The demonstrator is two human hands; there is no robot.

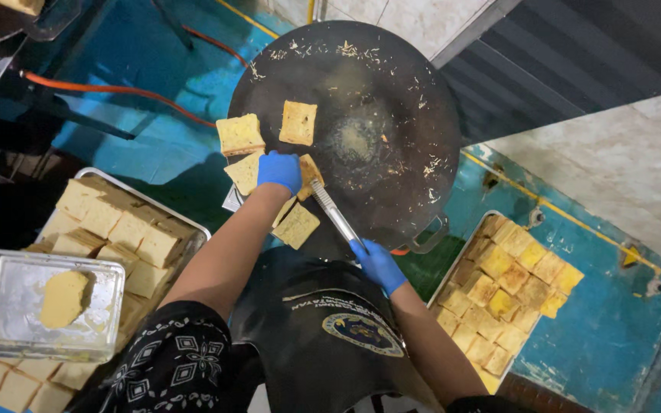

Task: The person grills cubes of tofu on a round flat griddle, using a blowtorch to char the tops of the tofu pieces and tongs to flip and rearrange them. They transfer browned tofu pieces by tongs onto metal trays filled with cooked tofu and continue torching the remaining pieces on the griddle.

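The left hand (279, 170) presses its gloved fingers on a bread slice (309, 175) on the griddle (392, 115). The right hand (377, 264) grips the spatula (333, 211) under it. The slice looks light, soft and crumbly; support it from below.

- Griddle (392, 92) lies beyond both hands; bread slices (297, 122) on it beside the left hand (279, 170).
- Tongs (334, 213) run from the right hand (377, 264) toward the left.
- Toast tray (499, 306) right of the right hand.
- Bread tray (128, 229) left of the left hand.
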